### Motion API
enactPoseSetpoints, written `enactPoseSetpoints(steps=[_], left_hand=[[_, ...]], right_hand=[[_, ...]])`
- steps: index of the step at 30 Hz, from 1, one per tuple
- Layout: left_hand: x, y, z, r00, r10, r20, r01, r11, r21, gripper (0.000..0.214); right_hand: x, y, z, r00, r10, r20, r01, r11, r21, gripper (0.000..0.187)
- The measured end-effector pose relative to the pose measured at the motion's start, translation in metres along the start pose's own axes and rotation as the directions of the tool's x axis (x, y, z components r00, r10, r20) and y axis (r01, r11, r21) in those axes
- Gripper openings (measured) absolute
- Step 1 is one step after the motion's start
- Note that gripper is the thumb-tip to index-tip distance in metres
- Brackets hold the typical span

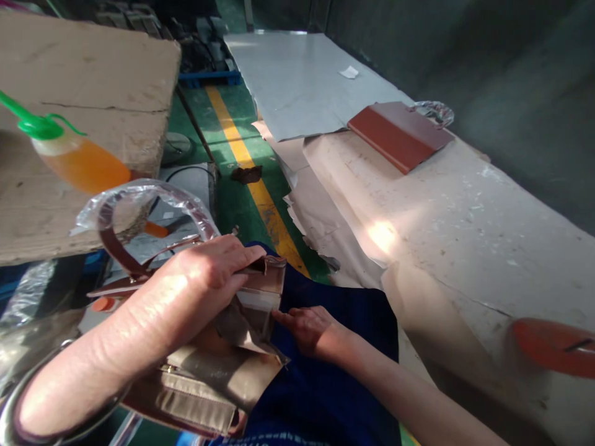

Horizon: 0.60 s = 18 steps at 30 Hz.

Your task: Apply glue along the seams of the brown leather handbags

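Observation:
On my lap lies a brown handbag (209, 378) with its beige lining turned out, and its curved handle (139, 210) is wrapped in clear plastic. My left hand (204, 272) grips the bag's upper edge, fingers closed over it. Under the right side of the bag, my right hand (311, 328) rests on the dark blue cloth (334, 371) of my lap. Its fingers reach in under the lining flap and touch it; I cannot see whether they pinch anything.
A squeeze bottle (69, 155) of orange liquid with a green nozzle lies on cardboard (93, 74) at left. A paper-covered table (465, 235) at right carries a red-brown flat piece (400, 133) and another red piece (553, 347). Green floor with a yellow line (251, 173) runs between.

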<state>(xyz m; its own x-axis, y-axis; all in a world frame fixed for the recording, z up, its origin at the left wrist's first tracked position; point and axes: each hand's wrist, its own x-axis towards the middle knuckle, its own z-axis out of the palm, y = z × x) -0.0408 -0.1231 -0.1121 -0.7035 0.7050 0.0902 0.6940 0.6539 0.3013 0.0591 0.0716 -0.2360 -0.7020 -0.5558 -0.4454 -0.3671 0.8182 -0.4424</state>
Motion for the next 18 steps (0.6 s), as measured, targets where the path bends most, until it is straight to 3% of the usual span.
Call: enactPoseSetpoints(steps=[10, 18], left_hand=[[0.005, 0.012, -0.013, 0.986, 0.134, -0.102, -0.126, 0.988, 0.084, 0.050], [-0.002, 0.006, -0.009, 0.999, -0.028, 0.018, 0.028, 1.000, -0.005, 0.036]], right_hand=[[-0.010, -0.011, 0.012, 0.999, -0.019, -0.040, 0.022, 0.997, 0.069, 0.059], [-0.022, -0.028, 0.020, 0.995, -0.072, -0.073, 0.081, 0.990, 0.119, 0.053]])
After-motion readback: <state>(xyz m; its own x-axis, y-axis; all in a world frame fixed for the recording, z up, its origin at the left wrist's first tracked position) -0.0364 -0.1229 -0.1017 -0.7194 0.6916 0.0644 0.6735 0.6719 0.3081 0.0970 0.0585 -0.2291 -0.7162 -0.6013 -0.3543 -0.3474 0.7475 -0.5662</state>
